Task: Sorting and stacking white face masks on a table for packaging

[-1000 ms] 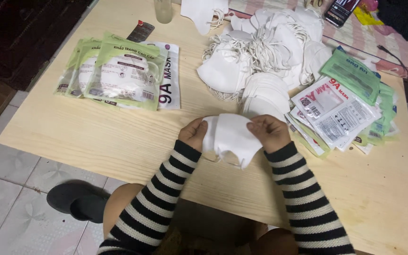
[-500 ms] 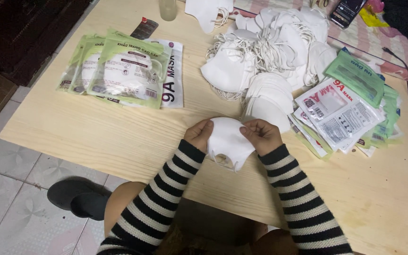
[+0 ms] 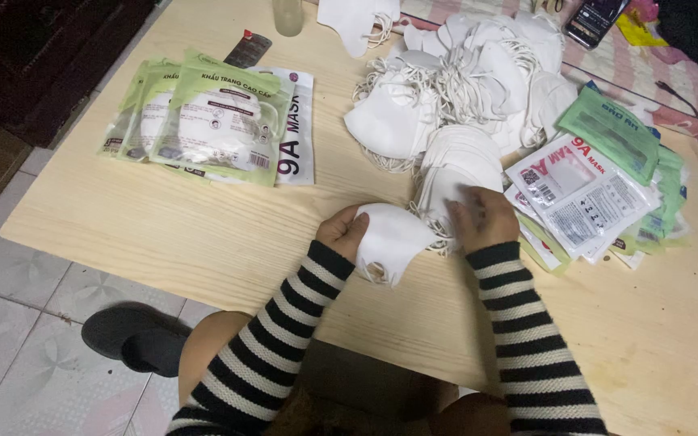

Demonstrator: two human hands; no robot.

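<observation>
Mask (image 3: 392, 242), soft white folded fabric, sits mid-frame pinched by the left hand (image 3: 342, 232); right hand (image 3: 485, 218) grips its stringy loops over the pale wood-grain tabletop (image 3: 203, 234).

light: dim, warm, from overhead | shadows: soft | focus: slightly soft | corners: dark

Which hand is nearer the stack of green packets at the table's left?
The left. The left hand grips the white mask just right of the green packets; the right hand lies farther right, beside the loose mask pile.
</observation>
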